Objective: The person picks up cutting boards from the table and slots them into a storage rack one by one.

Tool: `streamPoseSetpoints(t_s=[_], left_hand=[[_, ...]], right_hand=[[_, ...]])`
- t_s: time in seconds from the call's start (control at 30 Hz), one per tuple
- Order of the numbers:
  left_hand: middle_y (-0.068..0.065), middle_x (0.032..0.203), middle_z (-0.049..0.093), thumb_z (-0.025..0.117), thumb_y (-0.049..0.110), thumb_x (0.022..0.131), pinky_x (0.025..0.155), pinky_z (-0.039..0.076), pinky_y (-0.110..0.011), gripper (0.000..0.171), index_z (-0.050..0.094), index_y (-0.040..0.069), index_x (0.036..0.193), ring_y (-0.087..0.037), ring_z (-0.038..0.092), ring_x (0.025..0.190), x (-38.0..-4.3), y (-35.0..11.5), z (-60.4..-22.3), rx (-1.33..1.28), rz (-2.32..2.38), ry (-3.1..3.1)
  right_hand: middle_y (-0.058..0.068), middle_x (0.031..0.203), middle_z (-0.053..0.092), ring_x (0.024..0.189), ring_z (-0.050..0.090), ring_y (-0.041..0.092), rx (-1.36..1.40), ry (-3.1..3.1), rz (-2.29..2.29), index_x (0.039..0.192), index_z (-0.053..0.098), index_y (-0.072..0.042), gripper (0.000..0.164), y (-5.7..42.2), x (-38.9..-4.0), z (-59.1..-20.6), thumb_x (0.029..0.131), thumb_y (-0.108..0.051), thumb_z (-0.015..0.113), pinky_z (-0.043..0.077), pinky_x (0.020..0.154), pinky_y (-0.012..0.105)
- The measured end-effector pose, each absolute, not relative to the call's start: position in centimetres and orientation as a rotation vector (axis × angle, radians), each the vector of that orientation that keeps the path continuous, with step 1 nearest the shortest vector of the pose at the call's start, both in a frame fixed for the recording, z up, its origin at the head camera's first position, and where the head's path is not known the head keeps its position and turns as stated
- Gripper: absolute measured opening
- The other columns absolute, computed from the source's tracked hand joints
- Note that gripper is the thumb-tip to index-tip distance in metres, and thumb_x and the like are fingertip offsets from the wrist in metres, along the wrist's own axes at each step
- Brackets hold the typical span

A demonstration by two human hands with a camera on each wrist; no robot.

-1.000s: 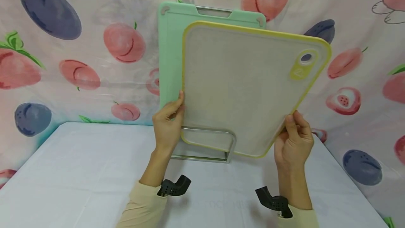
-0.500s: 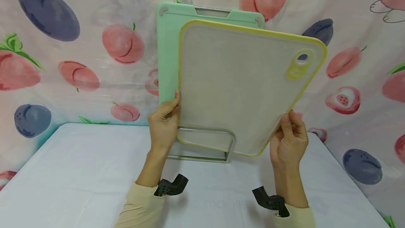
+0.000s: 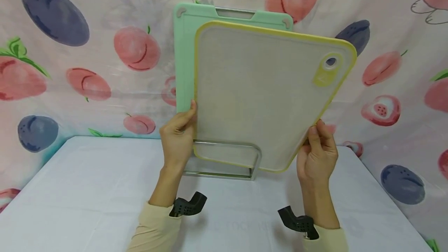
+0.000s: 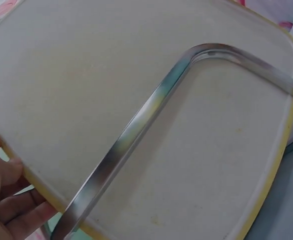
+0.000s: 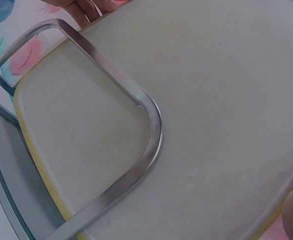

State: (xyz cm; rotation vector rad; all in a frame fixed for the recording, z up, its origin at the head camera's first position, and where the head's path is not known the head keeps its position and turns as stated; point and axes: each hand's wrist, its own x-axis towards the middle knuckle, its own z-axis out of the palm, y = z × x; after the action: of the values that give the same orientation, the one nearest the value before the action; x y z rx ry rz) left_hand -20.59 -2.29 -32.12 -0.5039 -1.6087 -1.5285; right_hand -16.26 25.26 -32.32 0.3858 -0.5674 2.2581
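A pale grey cutting board (image 3: 259, 92) with a yellow rim stands tilted, its lower left part behind the front bar of a metal rack (image 3: 257, 162). My left hand (image 3: 177, 139) holds its left edge, thumb up along the rim. On the lower right edge, my right hand (image 3: 318, 154) pinches the rim between thumb and fingers. Behind it a mint green cutting board (image 3: 185, 57) stands upright in the rack. In the left wrist view the rack's bar (image 4: 136, 122) crosses in front of the board's face; the right wrist view shows the rack's rounded corner (image 5: 156, 125) over it.
The rack stands on a table with a white cloth (image 3: 87, 189). A fruit-printed curtain (image 3: 136, 49) hangs behind and along the right. Black wrist-camera mounts (image 3: 189, 204) stick out from the sleeves.
The yellow-rimmed board has shifted slightly to the left along with both hands, its lower corner staying behind the rack's front bar. The green board and rack have stayed put.
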Motion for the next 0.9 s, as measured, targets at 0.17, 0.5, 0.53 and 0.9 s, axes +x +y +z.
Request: streamPoseSetpoints(t_s=[0.17,0.5,0.53,0.9], left_hand=[[-0.008,0.095,0.072,0.066,-0.014,0.082,0.067,0.048,-0.018,0.036,0.07,0.007,0.111,-0.011,0.062,0.08,-20.3,-2.9,-31.9,-0.553,-1.598,-1.623],[-0.009,0.104,0.07,0.072,-0.008,0.08,0.072,0.052,-0.021,0.033,0.068,0.003,0.11,-0.012,0.064,0.085,-20.4,-3.8,-31.9,-0.569,-1.778,-1.627],[-0.009,0.103,0.07,0.073,-0.008,0.079,0.071,0.052,-0.021,0.033,0.069,0.004,0.11,-0.011,0.064,0.083,-20.4,-3.8,-31.9,-0.561,-1.775,-1.628],[-0.019,0.088,0.07,0.072,-0.009,0.08,0.064,0.049,-0.018,0.031,0.07,0.005,0.107,-0.01,0.058,0.07,-20.4,-4.1,-31.8,-0.451,-1.781,-1.591]], right_hand=[[0.016,0.101,0.063,0.092,0.06,0.024,0.374,-0.601,2.271,0.102,0.07,0.009,0.023,25.2,-16.2,-32.4,0.085,0.018,0.057,0.049,0.082,0.029],[0.016,0.101,0.064,0.098,0.06,0.025,0.409,-0.641,2.27,0.108,0.068,0.007,0.03,24.6,-16.2,-32.6,0.086,0.021,0.053,0.048,0.085,0.029],[0.016,0.102,0.063,0.099,0.06,0.025,0.419,-0.648,2.271,0.11,0.068,0.008,0.031,24.6,-16.2,-32.7,0.087,0.021,0.052,0.048,0.086,0.029],[0.018,0.115,0.061,0.108,0.057,0.027,0.519,-0.701,2.334,0.121,0.06,0.009,0.034,24.1,-16.2,-32.8,0.091,0.019,0.048,0.044,0.094,0.031]])
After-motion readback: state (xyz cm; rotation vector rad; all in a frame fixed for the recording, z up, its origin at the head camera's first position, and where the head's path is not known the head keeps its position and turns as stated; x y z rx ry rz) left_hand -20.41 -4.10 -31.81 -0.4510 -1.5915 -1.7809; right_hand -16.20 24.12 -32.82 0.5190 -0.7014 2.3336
